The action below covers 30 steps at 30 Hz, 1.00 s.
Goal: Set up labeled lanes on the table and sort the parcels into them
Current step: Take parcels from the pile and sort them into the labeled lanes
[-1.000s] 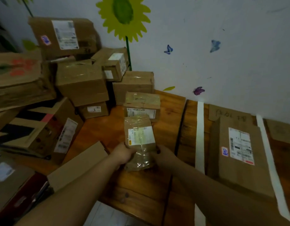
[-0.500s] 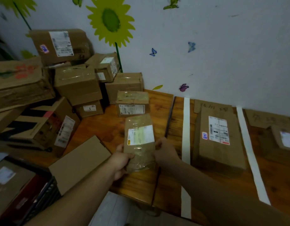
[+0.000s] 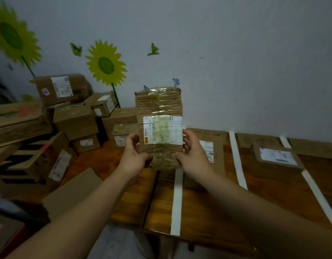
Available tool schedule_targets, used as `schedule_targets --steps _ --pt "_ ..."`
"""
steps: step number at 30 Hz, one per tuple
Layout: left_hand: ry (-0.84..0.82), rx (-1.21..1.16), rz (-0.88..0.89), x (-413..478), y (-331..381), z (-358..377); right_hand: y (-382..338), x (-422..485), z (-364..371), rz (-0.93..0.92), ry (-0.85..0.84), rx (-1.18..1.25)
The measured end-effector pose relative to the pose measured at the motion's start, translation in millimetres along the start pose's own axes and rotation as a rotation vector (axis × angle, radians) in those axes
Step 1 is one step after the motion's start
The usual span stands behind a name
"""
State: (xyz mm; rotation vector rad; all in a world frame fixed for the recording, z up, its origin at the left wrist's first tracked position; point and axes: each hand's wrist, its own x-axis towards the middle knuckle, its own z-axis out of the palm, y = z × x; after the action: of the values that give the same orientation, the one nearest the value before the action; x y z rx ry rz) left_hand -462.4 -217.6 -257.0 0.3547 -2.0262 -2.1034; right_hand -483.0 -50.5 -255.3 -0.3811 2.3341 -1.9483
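parcel upright, lifted above surface (label facing camera) | left hand fingers pinch its left edge | right hand fingers pinch its right edge

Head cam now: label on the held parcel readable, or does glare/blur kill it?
Head view: dim, bluish light; glossy tape on the held parcel throws glare across its label, so the small print is unreadable; the box pile at left looks soft.

boxes crowd the left; bare table between tape strips.
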Motion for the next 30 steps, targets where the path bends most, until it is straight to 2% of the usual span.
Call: schedule_targets --steps 8,12,18,25,28,30 --pt "-0.236 0.003 0.105 2 20 53 -12 -22 -49 -0.007 0.248 -0.037" --pt "-0.423 0.016 0.053 4 11 82 -3 -38 -75 0.053 0.372 -0.029" --pt "-0.668 0.049 -0.118 -16 -15 143 23 -80 -126 0.206 0.537 0.022" --pt "-0.681 0.089 -0.215 -26 -21 232 43 -103 -218 0.276 0.51 0.015" --pt "-0.722 0.131 -0.25 -21 -22 268 50 -100 -283 0.258 0.574 0.101" --pt "-0.773 0.176 -0.28 -20 -21 291 56 -99 -324 0.31 0.585 0.167"
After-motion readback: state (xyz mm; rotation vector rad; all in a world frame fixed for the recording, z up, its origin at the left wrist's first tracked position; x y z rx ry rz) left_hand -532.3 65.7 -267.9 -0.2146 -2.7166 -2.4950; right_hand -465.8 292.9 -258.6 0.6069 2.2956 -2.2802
